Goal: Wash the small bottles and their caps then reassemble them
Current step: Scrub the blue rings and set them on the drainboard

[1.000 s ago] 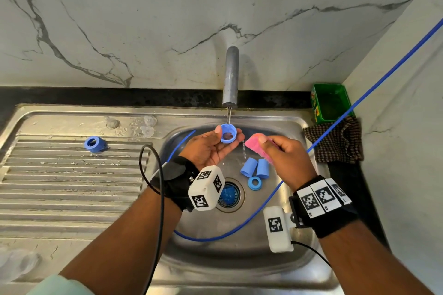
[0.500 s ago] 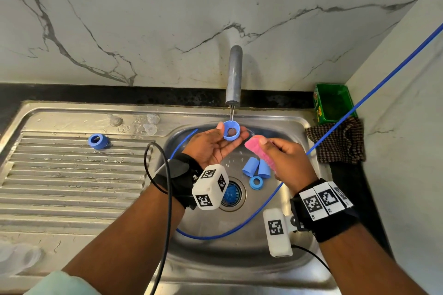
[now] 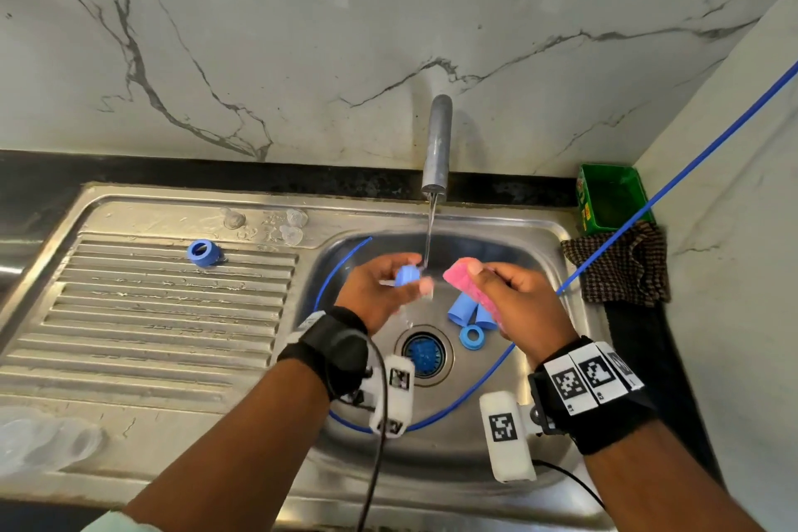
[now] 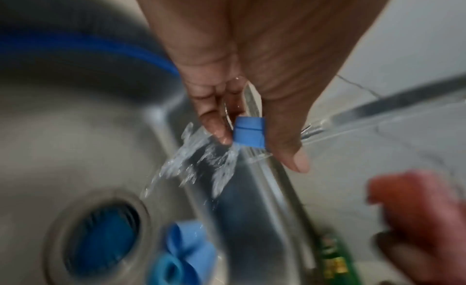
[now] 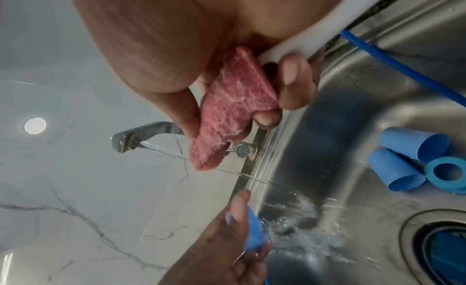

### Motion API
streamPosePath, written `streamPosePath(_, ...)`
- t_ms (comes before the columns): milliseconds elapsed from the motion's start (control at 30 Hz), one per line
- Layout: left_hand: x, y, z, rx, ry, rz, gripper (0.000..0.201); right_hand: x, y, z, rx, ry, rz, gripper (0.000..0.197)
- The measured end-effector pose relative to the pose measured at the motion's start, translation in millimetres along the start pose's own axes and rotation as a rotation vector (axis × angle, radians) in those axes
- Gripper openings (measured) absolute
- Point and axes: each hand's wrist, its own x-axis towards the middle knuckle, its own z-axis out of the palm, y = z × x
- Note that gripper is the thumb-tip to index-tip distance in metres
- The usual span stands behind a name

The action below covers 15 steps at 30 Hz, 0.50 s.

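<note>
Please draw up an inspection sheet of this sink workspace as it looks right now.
Surface: steel sink, wet, tap running.
Job's things: blue cap under the stream; two blue bottles and a second cap lying in the basin; third cap on the drainboard.
Clutter: green box, checked cloth at the right.
Grip: left hand pinches the cap; right hand holds a pink sponge.
Cables: blue cable runs through the basin; black wire from the left wrist.
Surroundings: marble wall.
</note>
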Motion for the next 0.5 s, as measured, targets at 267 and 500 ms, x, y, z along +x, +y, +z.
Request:
streamPosePath(267,-15,-43,-65,0.207,0.228,0.072,0.050,-12,-4,24,-0.088,-0.062,-0.018,0.021)
streamPosePath(500,2,-49,-158,0.637,0.617,-0.133,0.060,-9,8,36,-0.182,-0.058,0.002,0.025)
